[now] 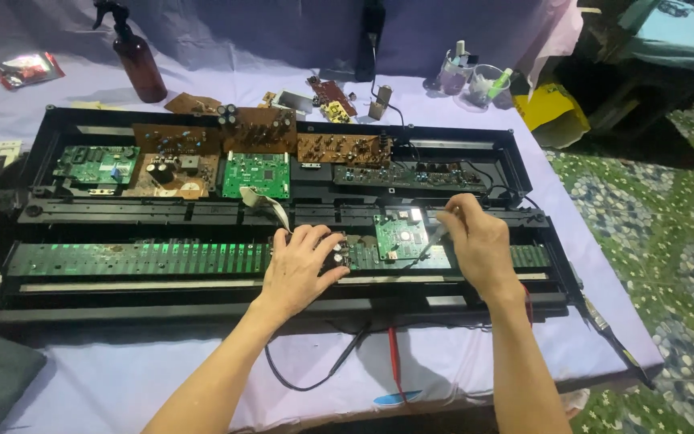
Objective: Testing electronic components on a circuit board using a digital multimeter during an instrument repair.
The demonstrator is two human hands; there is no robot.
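On a table covered with a pale purple cloth (122,378) lies a long black opened keyboard case (58,309) with its circuit boards bared. The left hand (299,269) rests palm down near the middle of the case, its fingers curled over a small dark part (339,255) on the long green strip board (138,259); how firmly it grips that part cannot be told. The right hand (479,245) is closed narrowly, pen-fashion, on a thin probe (431,241), whose tip slants down and left onto the small green square board (399,235) lying just right of the left hand. A red lead (393,354) and a black lead (315,374) trail from under the hands over the front edge of the case onto the cloth. Farther back in the case sit brown boards (259,128) and two more green boards (256,174). A brown spray bottle (138,64) stands on the cloth behind the case, and clear plastic cups (475,84) stand at the far right.
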